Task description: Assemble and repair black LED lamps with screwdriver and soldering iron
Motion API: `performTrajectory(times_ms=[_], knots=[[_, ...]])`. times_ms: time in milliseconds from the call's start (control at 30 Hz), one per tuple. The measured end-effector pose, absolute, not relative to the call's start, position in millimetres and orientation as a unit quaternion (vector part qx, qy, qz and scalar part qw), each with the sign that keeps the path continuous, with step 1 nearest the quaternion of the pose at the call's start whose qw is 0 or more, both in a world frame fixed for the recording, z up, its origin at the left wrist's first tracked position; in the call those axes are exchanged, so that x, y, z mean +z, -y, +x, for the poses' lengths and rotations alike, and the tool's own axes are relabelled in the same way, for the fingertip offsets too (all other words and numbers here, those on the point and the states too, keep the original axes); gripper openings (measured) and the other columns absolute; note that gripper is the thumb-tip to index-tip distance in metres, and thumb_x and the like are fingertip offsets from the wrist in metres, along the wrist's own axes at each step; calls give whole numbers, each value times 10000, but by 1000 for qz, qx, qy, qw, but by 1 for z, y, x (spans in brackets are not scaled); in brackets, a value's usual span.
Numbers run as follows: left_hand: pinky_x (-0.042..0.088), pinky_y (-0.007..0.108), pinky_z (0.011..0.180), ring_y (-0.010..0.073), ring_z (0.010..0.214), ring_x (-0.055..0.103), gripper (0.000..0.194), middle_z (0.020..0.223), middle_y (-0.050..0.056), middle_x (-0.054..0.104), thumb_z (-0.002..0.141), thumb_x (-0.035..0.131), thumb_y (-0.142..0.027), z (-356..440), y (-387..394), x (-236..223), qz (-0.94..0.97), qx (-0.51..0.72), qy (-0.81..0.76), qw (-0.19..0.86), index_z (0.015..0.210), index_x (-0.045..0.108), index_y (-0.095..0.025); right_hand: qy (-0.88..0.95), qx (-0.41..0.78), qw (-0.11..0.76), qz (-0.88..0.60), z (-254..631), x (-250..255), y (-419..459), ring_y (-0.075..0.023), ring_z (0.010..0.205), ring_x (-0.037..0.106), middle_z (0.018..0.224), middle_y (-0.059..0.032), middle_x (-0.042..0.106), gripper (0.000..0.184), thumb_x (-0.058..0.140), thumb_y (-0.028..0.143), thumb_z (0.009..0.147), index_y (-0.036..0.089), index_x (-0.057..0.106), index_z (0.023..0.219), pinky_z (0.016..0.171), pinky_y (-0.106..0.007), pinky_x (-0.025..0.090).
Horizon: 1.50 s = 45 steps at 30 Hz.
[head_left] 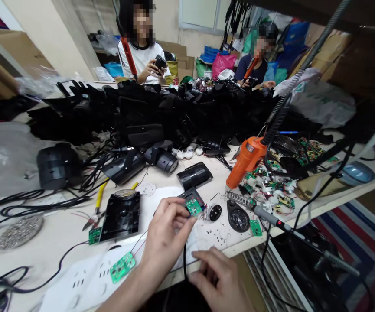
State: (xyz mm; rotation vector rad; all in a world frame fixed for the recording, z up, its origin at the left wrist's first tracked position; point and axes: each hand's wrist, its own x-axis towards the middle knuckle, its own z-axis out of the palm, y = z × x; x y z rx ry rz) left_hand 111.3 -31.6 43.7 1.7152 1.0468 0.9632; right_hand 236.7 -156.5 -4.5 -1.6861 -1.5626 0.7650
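Note:
My left hand [166, 236] is raised over the bench, its fingertips pinched on a small green circuit board [194, 207] with thin red wires. That board sits against a small black housing [192, 196]. My right hand [218, 279] rests at the bench's front edge, fingers curled, beside a black cable [184, 260]; I cannot make out anything in it. Another green board [122, 267] lies on a white power strip [86, 277] by my left forearm.
A black housing [121, 214], yellow-handled pliers [98, 203], a small speaker [215, 212], a soldering iron [273, 219] on its stand and an orange power screwdriver [246, 160] lie around. Black parts pile up behind. Two people sit across the bench.

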Motion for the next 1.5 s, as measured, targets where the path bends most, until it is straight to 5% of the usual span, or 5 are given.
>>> performTrajectory(times_ms=[300, 633, 833, 1200, 1500], knots=[[547, 324, 735, 191, 799, 675, 439, 836, 24, 650, 846, 627, -468, 108, 51, 59, 583, 333, -442, 595, 1154, 471, -197, 561, 321, 434, -628, 223, 24, 160, -119, 572, 576, 625, 15, 585, 291, 435, 328, 983, 206, 514, 731, 548, -210, 422], [491, 365, 803, 263, 861, 630, 140, 891, 58, 697, 799, 590, -287, 75, 106, 54, 689, 126, -367, 612, 884, 658, -200, 366, 499, 585, -524, 231, 52, 98, -71, 413, 541, 617, 36, 625, 440, 682, 591, 805, 193, 506, 740, 405, -162, 415], [531, 294, 703, 185, 730, 627, 255, 790, 36, 684, 788, 678, -413, 67, 81, 64, 524, 279, -370, 715, 853, 650, -168, 480, 518, 504, -498, 239, 44, 130, -171, 818, 664, 904, -60, 700, 546, 549, 686, 859, 174, 705, 964, 758, -282, 528], [590, 230, 687, 156, 817, 673, 389, 917, 17, 682, 750, 787, -270, 64, 59, 103, 539, 441, -331, 637, 1093, 615, -208, 716, 197, 156, -651, 221, 42, 165, -255, 899, 595, 928, -93, 592, 137, 641, 258, 899, 133, 681, 858, 807, -378, 506], [565, 243, 642, 151, 714, 658, 457, 854, 15, 687, 698, 814, -319, 52, 41, 122, 541, 468, -331, 615, 1092, 625, -185, 728, 217, 322, -566, 252, 58, 103, -163, 893, 594, 926, -13, 625, 261, 535, -29, 835, 194, 627, 936, 808, -261, 457]])
